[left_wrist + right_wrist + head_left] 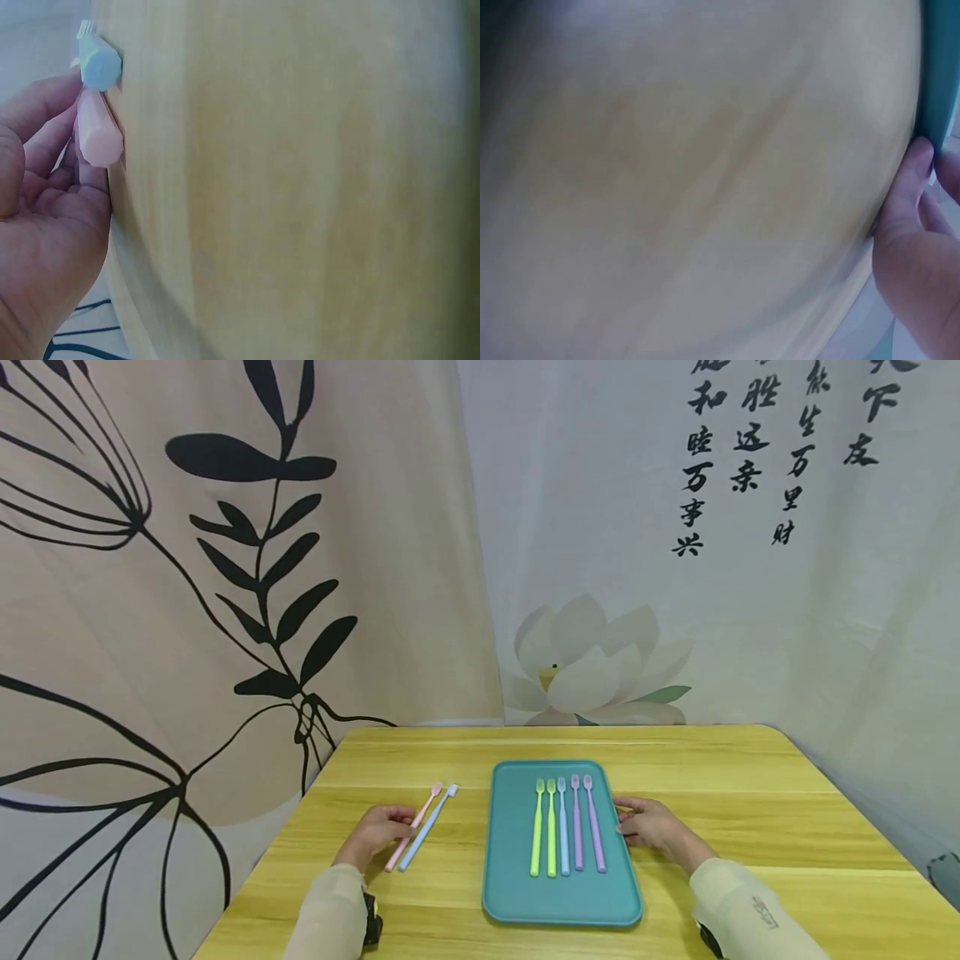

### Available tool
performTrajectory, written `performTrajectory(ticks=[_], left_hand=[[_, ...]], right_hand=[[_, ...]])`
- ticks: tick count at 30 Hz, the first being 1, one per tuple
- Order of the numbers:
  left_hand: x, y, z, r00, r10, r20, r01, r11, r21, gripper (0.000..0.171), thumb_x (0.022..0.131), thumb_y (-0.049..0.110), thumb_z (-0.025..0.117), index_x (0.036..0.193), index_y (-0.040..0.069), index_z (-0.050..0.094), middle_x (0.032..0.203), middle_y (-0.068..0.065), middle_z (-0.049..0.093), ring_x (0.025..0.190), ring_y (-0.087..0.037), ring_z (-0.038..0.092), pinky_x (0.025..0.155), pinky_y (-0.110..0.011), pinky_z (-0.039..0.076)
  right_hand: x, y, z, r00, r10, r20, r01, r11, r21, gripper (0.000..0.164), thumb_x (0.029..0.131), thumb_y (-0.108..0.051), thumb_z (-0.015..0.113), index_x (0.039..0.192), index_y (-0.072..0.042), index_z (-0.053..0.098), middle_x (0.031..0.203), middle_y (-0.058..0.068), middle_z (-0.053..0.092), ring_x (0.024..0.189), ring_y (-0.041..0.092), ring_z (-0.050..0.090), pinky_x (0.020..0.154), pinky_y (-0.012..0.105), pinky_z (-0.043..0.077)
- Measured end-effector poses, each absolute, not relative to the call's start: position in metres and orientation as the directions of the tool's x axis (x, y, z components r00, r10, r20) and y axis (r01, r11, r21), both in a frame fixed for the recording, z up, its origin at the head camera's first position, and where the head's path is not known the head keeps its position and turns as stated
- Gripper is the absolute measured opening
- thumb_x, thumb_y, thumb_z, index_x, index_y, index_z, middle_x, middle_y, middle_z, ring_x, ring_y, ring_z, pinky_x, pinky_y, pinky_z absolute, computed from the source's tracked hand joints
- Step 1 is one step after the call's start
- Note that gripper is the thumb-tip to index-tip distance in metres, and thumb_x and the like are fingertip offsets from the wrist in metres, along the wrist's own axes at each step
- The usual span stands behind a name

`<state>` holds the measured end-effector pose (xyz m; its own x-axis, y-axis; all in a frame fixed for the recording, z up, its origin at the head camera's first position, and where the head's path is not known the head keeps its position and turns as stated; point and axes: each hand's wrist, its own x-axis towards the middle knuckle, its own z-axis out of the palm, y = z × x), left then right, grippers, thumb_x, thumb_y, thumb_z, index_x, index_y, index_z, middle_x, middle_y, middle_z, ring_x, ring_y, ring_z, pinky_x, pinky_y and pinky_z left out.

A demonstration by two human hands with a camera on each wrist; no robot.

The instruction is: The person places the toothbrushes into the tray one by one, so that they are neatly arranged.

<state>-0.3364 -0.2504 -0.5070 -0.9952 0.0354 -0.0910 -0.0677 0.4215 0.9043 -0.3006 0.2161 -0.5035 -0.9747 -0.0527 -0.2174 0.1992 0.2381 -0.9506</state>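
A pink toothbrush [416, 828] and a light blue toothbrush [428, 827] lie side by side, slanted, on the left of the table. My left hand [382, 829] holds the pink one from its left side, fingertips around its handle. In the left wrist view the blunt end of the pink handle [100, 139] points at the camera, the blue handle [100, 67] just above it. My right hand [651, 824] grips the right rim of a teal tray [513, 827]. In the right wrist view a thumb and finger meet at the tray's edge [936, 82].
On the tray lie two yellow-green toothbrushes [537, 835], a blue toothbrush [564, 835] and two purple toothbrushes [595, 831] in a row, heads away from me. The wooden table [750, 810] ends at a printed curtain [405, 568] behind.
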Motion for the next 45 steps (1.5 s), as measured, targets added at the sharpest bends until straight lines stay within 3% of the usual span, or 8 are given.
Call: performTrajectory(ticks=[8,27,45], left_hand=[[-0.333,-0.246,-0.504,-0.996,0.033,-0.082,-0.059,0.445,0.894,0.034,0.084,-0.007,0.072,0.116,-0.013,0.065,0.102,-0.017,0.065,0.09,-0.024,0.062,0.08,-0.038,0.054],[-0.336,-0.234,-0.503,-0.998,-0.066,0.023,-0.022,0.613,0.79,0.02,0.082,0.005,0.069,0.098,-0.008,0.073,0.091,-0.014,0.07,0.075,-0.021,0.064,0.068,-0.036,0.055],[-0.336,-0.231,-0.495,-0.978,-0.205,0.029,-0.097,0.578,0.81,0.027,0.089,0.011,0.066,0.105,-0.01,0.071,0.094,-0.019,0.069,0.077,-0.025,0.063,0.069,-0.037,0.054]], right_hand=[[-0.299,0.216,-0.502,-0.975,-0.054,-0.216,0.198,0.229,-0.953,0.059,0.09,0.011,0.059,0.145,0.012,0.038,0.104,0.017,0.054,0.087,0.022,0.058,0.075,0.035,0.055],[-0.3,0.217,-0.502,-0.974,-0.047,-0.221,0.204,0.23,-0.951,0.058,0.09,0.01,0.06,0.145,0.011,0.04,0.105,0.017,0.057,0.087,0.021,0.06,0.075,0.035,0.056],[-0.301,0.217,-0.503,-0.973,-0.039,-0.226,0.21,0.241,-0.947,0.058,0.09,0.01,0.06,0.145,0.01,0.041,0.105,0.017,0.057,0.088,0.021,0.06,0.076,0.035,0.056]])
